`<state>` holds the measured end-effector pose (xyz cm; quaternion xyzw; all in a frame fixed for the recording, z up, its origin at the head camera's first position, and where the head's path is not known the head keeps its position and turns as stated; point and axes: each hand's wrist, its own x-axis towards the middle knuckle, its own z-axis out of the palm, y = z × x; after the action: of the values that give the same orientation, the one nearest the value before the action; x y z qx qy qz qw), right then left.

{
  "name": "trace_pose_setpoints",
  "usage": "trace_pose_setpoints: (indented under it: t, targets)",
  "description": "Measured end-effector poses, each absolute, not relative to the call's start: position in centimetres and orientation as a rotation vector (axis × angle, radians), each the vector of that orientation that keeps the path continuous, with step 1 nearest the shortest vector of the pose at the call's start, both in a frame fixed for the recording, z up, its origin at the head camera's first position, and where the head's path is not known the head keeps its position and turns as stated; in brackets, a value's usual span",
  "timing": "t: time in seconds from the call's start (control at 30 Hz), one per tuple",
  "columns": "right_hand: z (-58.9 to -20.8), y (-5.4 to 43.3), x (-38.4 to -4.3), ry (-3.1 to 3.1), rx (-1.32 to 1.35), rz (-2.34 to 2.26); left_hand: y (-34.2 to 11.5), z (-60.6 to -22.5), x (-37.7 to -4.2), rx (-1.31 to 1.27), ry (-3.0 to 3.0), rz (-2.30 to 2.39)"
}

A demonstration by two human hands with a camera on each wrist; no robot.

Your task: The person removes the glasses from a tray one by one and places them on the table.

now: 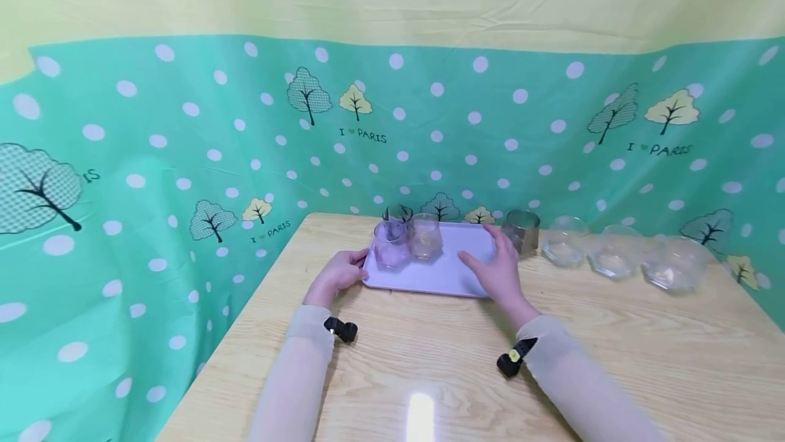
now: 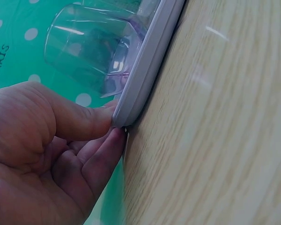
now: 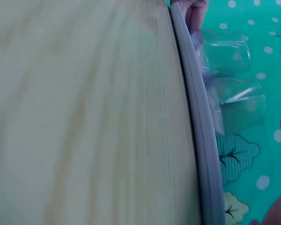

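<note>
A pale lilac tray (image 1: 454,278) lies on the table with glasses grouped at its left end. Among them are a purple-tinted glass (image 1: 392,256) and a faintly amber clear one (image 1: 425,241); another glass (image 1: 397,213) shows partly hidden behind the purple one. My left hand (image 1: 339,274) pinches the tray's left edge, thumb on top and fingers against the underside, as the left wrist view shows. Over the tray's right end, my right hand (image 1: 499,275) is spread with thumb and fingers apart and nothing between them. Its fingertips come near a dark grey glass (image 1: 522,234) beside the tray.
To the right, a row of clear glasses stands along the back of the wooden table (image 1: 429,353): one near the dark glass (image 1: 564,244), a middle one (image 1: 615,255) and the rightmost one (image 1: 674,268). A green dotted cloth (image 1: 184,224) hangs behind and left.
</note>
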<state>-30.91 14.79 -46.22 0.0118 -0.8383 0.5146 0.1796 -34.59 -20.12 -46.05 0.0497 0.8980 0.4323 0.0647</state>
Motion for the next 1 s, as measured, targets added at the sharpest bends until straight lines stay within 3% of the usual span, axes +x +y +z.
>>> trace_pose_setpoints:
  t: [0.47,1.0]
  targets:
    - [-46.1,10.4,-31.8,-2.531,0.124,1.528,-20.4,-46.0,-34.8,0.134,2.686,1.306]
    - [-46.4,9.2,-33.9,-2.515,0.096,1.57,-20.3,-46.1,-34.8,0.143,2.686,1.317]
